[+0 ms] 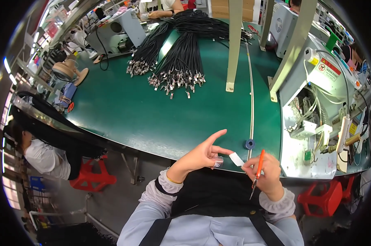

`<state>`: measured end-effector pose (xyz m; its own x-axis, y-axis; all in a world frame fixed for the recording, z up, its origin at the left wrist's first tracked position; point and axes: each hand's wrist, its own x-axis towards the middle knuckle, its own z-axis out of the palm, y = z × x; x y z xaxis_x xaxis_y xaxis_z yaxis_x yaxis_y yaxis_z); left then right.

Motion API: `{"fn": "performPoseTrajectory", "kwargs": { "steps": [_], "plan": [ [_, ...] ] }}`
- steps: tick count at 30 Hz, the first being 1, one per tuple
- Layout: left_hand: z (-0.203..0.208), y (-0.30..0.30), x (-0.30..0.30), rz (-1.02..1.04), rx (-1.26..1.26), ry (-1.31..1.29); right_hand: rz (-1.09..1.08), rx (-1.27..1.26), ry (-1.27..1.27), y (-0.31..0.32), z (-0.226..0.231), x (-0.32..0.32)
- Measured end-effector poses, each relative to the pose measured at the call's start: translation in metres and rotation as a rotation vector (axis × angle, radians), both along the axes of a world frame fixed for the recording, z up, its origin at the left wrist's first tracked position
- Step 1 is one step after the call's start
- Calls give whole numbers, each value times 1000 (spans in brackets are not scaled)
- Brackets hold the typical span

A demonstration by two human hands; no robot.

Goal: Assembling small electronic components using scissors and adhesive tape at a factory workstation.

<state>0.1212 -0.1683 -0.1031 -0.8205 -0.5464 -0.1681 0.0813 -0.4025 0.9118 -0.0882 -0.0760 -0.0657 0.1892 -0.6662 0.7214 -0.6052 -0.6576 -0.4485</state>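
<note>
take the dark blue ring near the front edge of the green table as your landmark. the white slip is in the air, to the left of that ring and on your side of it, between your two hands. its long axis slants, the upper end toward your left hand and the lower end toward your right hand.

your right hand, just on your side of the ring and a little right of it, has thumb and finger narrowed in a pinch on the slip's lower end. it also carries an orange-handled tool, orange end toward the ring, metal tip pointing back at you. your left hand, farther left of the ring, is spread: one finger raised, another reaching to the slip's upper end. whether that fingertip presses it or only lies against it, you cannot tell from here. a small clear piece sits at its curled fingers.

so the relation that seems to count is the slip's slant across the gap, with the right hand's grip the surer one. the black cables lie well beyond the ring, to its left.
</note>
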Motion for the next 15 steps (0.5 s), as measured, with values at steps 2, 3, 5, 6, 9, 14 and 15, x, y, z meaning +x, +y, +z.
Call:
{"fn": "performPoseTrajectory", "kwargs": {
  "steps": [2, 3, 5, 6, 9, 14, 15],
  "plan": [
    [-1, -1, 2, 0, 15, 18, 7, 5, -2, 1, 1, 0],
    [0, -3, 1, 10, 21, 21, 2, 9, -2, 2, 1, 0],
    [0, -5, 0, 27, 39, 25, -10, 25, -3, 3, 1, -1],
    [-2, -8, 0, 28, 43, 25, -10, 30, -3, 3, 1, -2],
    [-13, -18, -1, 323, -263, -260, -5, 66, -103, 8, 2, -6],
    [-20, -30, 1, 550, -809, -630, 40, 186, -103, 10, 12, -5],
    [-20, -31, 2, 542, -910, -630, 50, 205, -91, 11, 12, -5]
  ]
}}
